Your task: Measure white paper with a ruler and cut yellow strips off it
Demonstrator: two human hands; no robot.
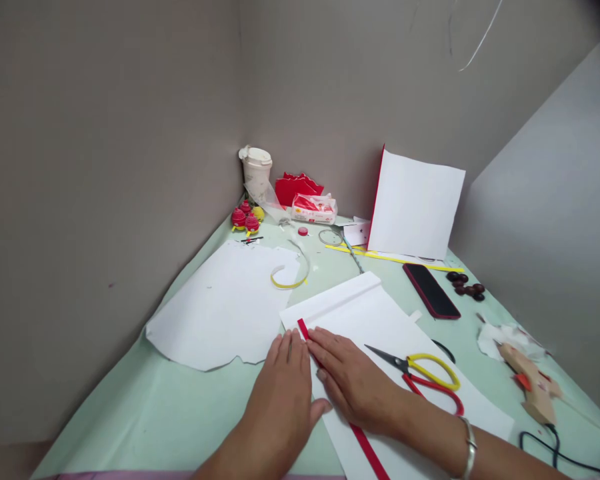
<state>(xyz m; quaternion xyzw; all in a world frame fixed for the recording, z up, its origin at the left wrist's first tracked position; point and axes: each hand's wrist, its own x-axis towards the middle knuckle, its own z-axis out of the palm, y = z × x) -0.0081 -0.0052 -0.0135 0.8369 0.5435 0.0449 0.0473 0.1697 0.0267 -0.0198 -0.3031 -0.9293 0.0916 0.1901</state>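
Observation:
A long red strip [365, 451] lies along the left edge of a white sheet of paper [405, 327] with a fold near its far end. My left hand [283, 393] lies flat across the sheet's left edge, fingers stretched forward and together, thumb out to the right over the paper. Over the strip, my right hand [353, 377] presses with its fingers extended to the left; the tips almost meet the left hand. Part of the strip is hidden under the hands. Scissors [407, 367] with one yellow and one red handle rest on the sheet beside my right hand.
Another white sheet [225, 300] lies left. A phone [431, 291], dark beads [465, 285] and a glue gun [530, 380] with a black cord are on the right. At the back stand a lidded cup [257, 173], a wipes pack [314, 209] and a red-edged white board [415, 203].

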